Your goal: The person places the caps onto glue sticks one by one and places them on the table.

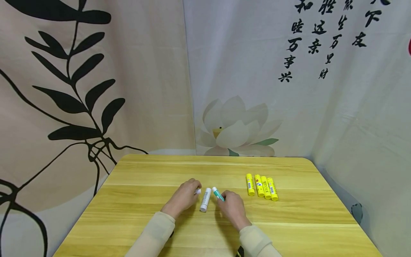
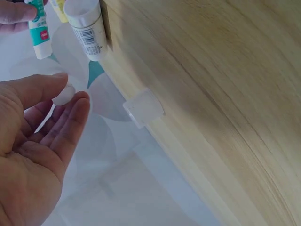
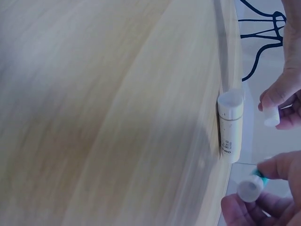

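Between thumb and fingers my left hand (image 1: 185,194) pinches a small white cap (image 2: 64,95) just above the table. My right hand (image 1: 232,207) grips a green and white glue stick (image 1: 218,193), its white end pointing away and toward the left. On the table between the two hands lies a white glue stick (image 1: 205,200) with a barcode label, touched by neither. A second white cap (image 2: 145,107) rests on the wood near the left hand in the left wrist view; in the head view that hand hides it.
Several yellow glue sticks (image 1: 263,187) lie side by side on the table (image 1: 154,167), right of the right hand. Behind the table's far edge hangs a pale curtain (image 1: 154,89) printed with leaves, a lotus and writing.
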Demonstrator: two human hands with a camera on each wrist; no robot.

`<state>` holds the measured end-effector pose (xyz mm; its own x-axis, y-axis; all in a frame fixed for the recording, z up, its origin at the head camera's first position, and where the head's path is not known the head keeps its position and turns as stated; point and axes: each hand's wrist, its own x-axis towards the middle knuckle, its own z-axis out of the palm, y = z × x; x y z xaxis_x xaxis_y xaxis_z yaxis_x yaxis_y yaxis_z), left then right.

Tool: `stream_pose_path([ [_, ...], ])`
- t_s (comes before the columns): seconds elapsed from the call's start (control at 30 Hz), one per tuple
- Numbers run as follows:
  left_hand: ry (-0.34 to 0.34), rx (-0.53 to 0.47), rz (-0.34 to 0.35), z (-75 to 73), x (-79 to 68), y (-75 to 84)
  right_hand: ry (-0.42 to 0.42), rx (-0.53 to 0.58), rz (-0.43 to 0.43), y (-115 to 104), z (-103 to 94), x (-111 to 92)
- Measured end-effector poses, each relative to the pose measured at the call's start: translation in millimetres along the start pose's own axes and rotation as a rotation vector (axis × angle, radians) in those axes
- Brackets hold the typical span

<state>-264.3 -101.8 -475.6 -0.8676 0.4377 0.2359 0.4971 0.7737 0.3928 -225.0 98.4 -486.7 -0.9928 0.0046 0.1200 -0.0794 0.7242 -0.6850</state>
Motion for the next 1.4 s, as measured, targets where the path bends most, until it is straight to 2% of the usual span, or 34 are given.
stream_pose_path([
  [0.17,0.006,-0.02,0.03,-1.4,1.1,1.7,-0.011,-0.017,-0.026,1.2,-1.0,1.5],
  [0.37,0.021,0.008,0.078,-3.5,0.5,3.1,0.004,-0.038,-0.058,2.8,-2.4,2.1],
  [0.57,0.056,0.005,0.134,-2.6,0.9,2.7,0.002,-0.039,-0.056,4.4,-2.3,4.2],
  [0.77,0.077,-0.05,0.124,-2.1,2.5,2.8,0.009,-0.065,-0.064,5.9,-1.6,5.1],
  [1.13,0.078,-0.069,0.091,-4.5,1.8,5.1,-0.01,-0.059,-0.062,6.2,-0.4,5.2],
  [1.4,0.128,-0.088,0.097,-2.8,1.5,3.9,0.023,-0.163,-0.179,8.3,0.5,4.9],
])
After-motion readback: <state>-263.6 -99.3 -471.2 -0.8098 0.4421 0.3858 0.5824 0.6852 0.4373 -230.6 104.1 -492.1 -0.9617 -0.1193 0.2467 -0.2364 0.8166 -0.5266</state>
